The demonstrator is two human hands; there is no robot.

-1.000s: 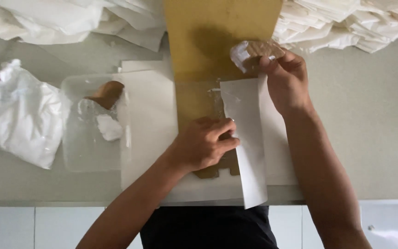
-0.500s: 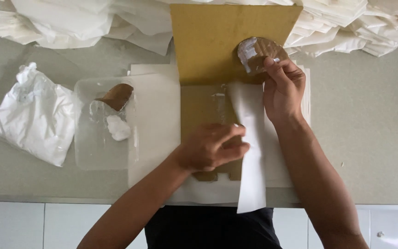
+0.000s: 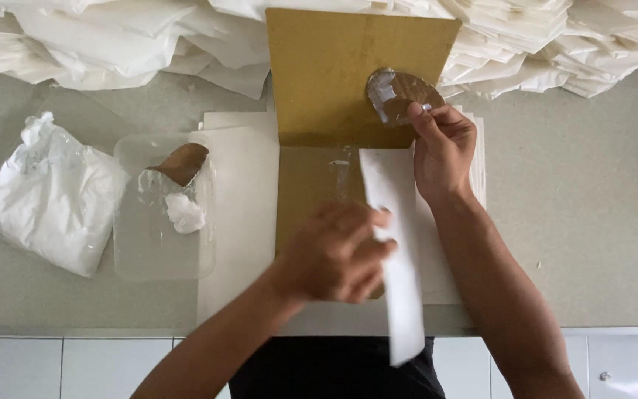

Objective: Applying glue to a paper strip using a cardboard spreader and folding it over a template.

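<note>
My left hand [image 3: 337, 251] grips the edge of a long white paper strip [image 3: 395, 244] that lies over a brown cardboard base [image 3: 308, 188] and hangs past the table's front edge. My right hand [image 3: 442, 148] holds a round brown cardboard scraper [image 3: 400, 94] smeared with white paste, raised in front of the upright brown cardboard panel [image 3: 348, 66]. A streak of paste shows on the cardboard base near the strip's top.
A clear plastic tray [image 3: 153, 236] at left holds a lump of white paste [image 3: 184, 213] and a second brown scraper [image 3: 181, 162]. A white plastic bag [image 3: 49, 196] lies further left. Folded white paper piles [image 3: 555, 44] line the back. White sheets [image 3: 241, 185] lie under the cardboard.
My left hand slid down toward me along the strip, pulling it nearer the front edge. My right hand stayed up by the upright panel with the scraper.
</note>
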